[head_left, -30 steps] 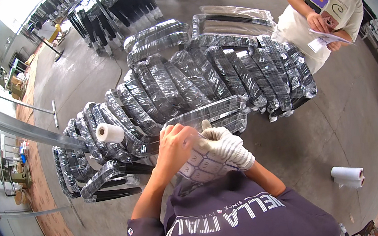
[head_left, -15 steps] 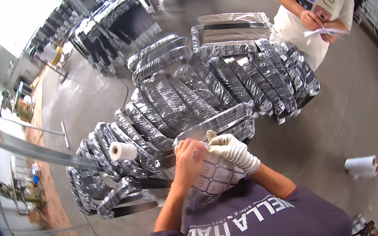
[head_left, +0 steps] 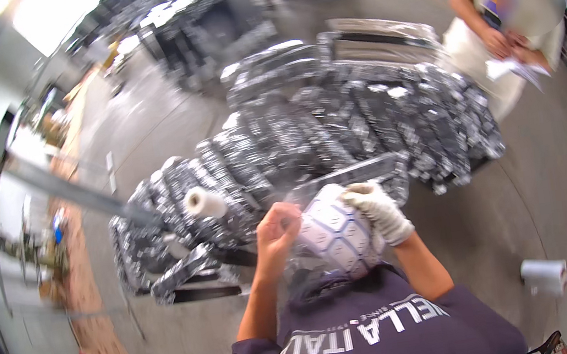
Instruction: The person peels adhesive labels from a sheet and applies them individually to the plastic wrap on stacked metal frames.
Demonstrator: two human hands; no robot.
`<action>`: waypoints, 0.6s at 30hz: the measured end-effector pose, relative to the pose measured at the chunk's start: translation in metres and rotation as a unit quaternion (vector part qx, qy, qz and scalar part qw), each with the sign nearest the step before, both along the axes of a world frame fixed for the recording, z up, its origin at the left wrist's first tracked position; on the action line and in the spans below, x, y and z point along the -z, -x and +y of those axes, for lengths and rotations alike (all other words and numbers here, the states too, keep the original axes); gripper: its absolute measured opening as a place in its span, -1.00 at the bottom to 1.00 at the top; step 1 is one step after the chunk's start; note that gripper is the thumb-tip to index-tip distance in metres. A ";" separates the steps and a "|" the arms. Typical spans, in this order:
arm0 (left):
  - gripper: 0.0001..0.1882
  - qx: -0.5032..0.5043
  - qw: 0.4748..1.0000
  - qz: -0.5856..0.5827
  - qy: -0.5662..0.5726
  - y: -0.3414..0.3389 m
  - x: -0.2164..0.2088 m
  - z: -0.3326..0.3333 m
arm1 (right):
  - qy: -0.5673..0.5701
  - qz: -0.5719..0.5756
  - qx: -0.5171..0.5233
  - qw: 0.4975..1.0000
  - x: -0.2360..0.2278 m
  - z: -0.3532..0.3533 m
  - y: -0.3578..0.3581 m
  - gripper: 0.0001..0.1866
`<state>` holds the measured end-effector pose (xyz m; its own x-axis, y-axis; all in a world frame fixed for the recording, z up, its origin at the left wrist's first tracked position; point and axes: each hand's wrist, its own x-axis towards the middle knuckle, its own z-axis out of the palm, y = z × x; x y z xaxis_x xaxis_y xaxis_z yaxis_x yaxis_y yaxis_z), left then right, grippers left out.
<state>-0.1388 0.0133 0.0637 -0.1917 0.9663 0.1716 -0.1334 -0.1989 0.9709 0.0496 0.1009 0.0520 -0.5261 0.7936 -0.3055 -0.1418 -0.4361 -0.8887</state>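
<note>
In front of my chest, a white sheet of labels (head_left: 337, 231) with a blue-lined pattern of cells hangs with its upper end curved over. My right hand (head_left: 380, 213), in a white knit glove, grips its upper right edge. Bare and with curled fingers, my left hand (head_left: 278, 231) is closed at the sheet's left side; thin clear plastic seems to lie between the two, but blur hides what the fingers hold. Just beyond, a black frame-like piece wrapped in clear film (head_left: 361, 170) lies on the pile.
Many film-wrapped black pieces (head_left: 277, 131) lean in a long row ahead. A roll of film (head_left: 204, 203) rests on them at left, near a metal bar (head_left: 77, 190). Another roll (head_left: 544, 275) lies on the floor at right. A person (head_left: 504, 33) holding papers stands at far right.
My hands have moved apart, and the label sheet now shows wider and more upright between them. The whole view has shifted and blurred; the other person's papers have changed position.
</note>
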 end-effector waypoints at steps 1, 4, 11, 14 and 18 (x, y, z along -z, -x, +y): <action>-0.90 -0.024 1.000 -0.014 0.007 0.007 -0.005 -0.005 | 0.020 0.006 -0.004 1.000 0.001 0.003 -0.002 -0.82; -0.83 -0.091 0.994 -0.059 0.027 0.040 -0.008 -0.028 | 0.019 -0.016 -0.034 0.999 0.018 0.004 0.012 -0.88; -0.79 -0.296 0.951 -0.043 0.080 0.146 0.015 -0.106 | -0.003 -0.033 -0.152 0.988 0.000 -0.048 0.110 -0.87; -0.79 -0.342 0.936 -0.026 0.077 0.199 0.037 -0.137 | -0.066 -0.096 -0.257 0.959 -0.007 -0.067 0.174 -0.80; -0.74 -0.399 0.910 -0.009 0.116 0.276 0.046 -0.175 | -0.102 -0.070 -0.311 0.942 -0.017 -0.101 0.265 -0.74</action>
